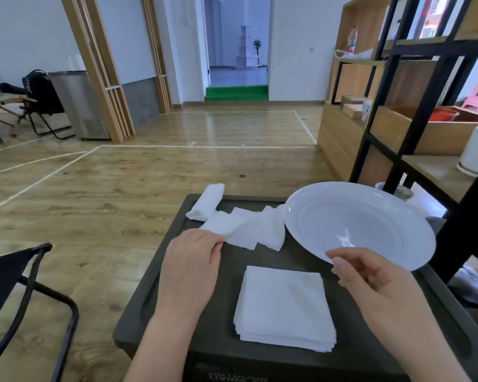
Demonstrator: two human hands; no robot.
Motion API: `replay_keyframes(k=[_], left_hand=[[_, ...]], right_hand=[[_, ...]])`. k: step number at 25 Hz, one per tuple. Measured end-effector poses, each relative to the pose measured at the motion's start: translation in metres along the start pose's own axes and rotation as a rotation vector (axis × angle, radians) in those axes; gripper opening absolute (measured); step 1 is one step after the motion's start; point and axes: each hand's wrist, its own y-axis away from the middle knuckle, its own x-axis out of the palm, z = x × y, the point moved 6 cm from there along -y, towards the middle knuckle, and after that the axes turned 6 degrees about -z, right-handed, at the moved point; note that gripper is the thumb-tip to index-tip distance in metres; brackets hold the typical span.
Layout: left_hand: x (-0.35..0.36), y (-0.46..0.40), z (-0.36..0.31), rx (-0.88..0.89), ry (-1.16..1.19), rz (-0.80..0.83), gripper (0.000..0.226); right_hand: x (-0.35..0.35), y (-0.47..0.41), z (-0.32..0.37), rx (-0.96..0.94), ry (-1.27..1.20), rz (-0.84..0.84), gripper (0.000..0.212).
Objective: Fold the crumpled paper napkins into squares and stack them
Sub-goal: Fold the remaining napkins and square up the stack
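A neat stack of folded white napkin squares (284, 307) lies on the dark box top (218, 307), near its front. Behind it, several loose crumpled napkins (249, 227) lie in a row, and a rolled one (207, 201) hangs over the far left edge. My left hand (191, 260) pinches the near corner of the leftmost crumpled napkin. My right hand (370, 277) hovers above the box to the right of the stack, fingers loosely curled, holding nothing, just in front of the plate's rim.
A large white plate (356, 224) sits tilted at the box's far right. A black metal shelf frame (414, 128) stands close on the right. A black folding chair (17, 285) is at the left, over wooden floor.
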Motion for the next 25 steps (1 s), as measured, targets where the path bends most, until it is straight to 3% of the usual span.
replay_keyframes(k=[2, 4, 6, 9, 13, 16, 18, 21, 25], left_hand=[[-0.015, 0.001, -0.015, 0.067, 0.068, -0.019, 0.021], [-0.021, 0.002, -0.028, 0.101, 0.149, 0.075, 0.028], [-0.028, 0.005, -0.039, 0.108, 0.259, 0.149, 0.035], [-0.051, 0.006, -0.052, 0.072, 0.554, 0.082, 0.033], [-0.054, 0.002, -0.043, -0.098, 1.01, 0.049, 0.032], [-0.035, 0.004, -0.037, -0.286, 1.199, 0.065, 0.032], [-0.023, 0.006, -0.034, -0.409, 1.202, 0.06, 0.027], [-0.003, 0.015, -0.021, -0.567, 0.93, 0.073, 0.024], [0.019, 0.027, -0.014, -0.643, 0.678, 0.171, 0.018]], right_hand=[[0.005, 0.001, 0.003, -0.012, -0.021, -0.029, 0.023], [0.014, 0.004, 0.004, -0.004, -0.028, -0.028, 0.022], [0.027, 0.006, 0.003, 0.008, -0.003, 0.054, 0.03], [0.041, 0.007, -0.004, 0.045, 0.079, 0.201, 0.054], [0.043, 0.009, -0.006, 0.198, -0.471, 0.334, 0.034], [0.043, 0.012, -0.005, 0.25, -0.553, 0.346, 0.025], [0.045, 0.012, -0.009, 0.292, -0.499, 0.319, 0.019], [0.037, 0.009, -0.015, 0.241, -0.198, 0.152, 0.014], [0.031, 0.012, -0.017, 0.199, 0.131, 0.09, 0.037]])
